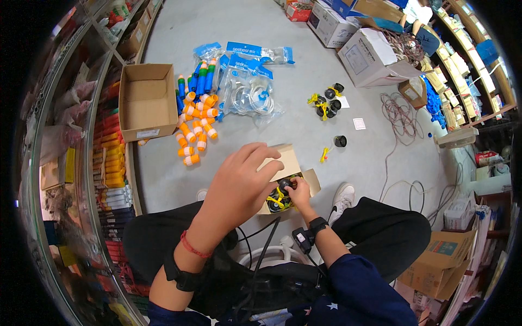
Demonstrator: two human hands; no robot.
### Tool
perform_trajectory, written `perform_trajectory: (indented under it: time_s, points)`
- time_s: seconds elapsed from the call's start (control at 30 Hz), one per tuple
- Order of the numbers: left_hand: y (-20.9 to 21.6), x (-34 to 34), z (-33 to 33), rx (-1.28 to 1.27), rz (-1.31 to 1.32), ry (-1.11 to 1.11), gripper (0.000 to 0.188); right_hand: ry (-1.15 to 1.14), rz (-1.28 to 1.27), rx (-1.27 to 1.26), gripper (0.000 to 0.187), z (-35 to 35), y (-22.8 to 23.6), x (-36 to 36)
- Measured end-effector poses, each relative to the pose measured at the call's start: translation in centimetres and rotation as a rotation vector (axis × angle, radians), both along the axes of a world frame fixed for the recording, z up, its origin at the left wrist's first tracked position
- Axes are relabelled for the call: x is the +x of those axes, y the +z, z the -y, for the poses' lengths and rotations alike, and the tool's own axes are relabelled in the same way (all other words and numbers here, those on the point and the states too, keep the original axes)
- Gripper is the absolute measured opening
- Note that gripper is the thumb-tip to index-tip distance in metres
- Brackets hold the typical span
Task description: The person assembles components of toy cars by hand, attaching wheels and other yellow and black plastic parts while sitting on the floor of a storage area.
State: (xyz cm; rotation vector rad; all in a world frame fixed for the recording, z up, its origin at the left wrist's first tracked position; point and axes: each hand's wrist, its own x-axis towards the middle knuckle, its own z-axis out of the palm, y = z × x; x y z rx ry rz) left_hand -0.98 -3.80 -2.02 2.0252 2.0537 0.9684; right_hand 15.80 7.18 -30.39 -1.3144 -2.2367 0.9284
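A small open cardboard box (285, 158) sits on the floor between my legs. Inside are several black round pieces (275, 203) with yellow cords. My right hand (299, 194) reaches into the box, its thumb and fingers closed around one of the black pieces. My left hand (239, 182) is raised over the box's left side, fingers apart and holding nothing; it hides part of the box. Beyond the box, a cluster of similar black pieces (328, 103) with yellow cords lies on the floor. Closer in are a single black piece (340, 141) and a yellow cord (324, 155).
To the left are an empty carton (147, 98), orange-and-white cylinders (202, 142), blue-and-green cylinders (203, 79) and bagged white hoses (251, 92). Shelving (111, 168) lines the left. At right lie a loose cable (399, 117) and a white carton (367, 57). Another person (418, 13) is far right.
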Motion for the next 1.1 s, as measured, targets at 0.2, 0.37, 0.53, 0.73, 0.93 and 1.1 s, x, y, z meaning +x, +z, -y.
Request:
perform_trajectory:
  time_s: [0.2, 0.37, 0.53, 0.73, 0.93, 1.1]
  points:
    - [0.9, 0.0, -0.1, -0.068, 0.017, 0.012, 0.026, 0.043, 0.001, -0.074, 0.043, -0.4, 2.8, -0.7]
    - [1.3, 0.9, -1.1, -0.072, -0.008, 0.036, 0.036, -0.026, 0.119, 0.055, 0.032, -6.5, 6.2, 0.5]
    - [0.6, 0.8, -2.0, -0.323, -0.008, 0.036, 0.055, -0.049, 0.401, 0.057, 0.032, -12.6, 3.0, 4.6]
    - [-0.2, 0.8, -3.5, -0.414, -0.093, -0.059, 0.060, -0.219, 0.284, -0.102, 0.036, -12.0, -0.7, 4.3]
    - [-0.5, 1.1, -4.6, -0.427, -0.031, -0.048, 0.051, -0.141, 0.332, -0.069, 0.027, -12.8, -2.8, 2.7]
    - [-0.9, 0.8, -4.6, -0.490, -0.027, -0.069, 0.044, -0.204, 0.391, -0.138, 0.021, -12.9, -3.0, 1.6]
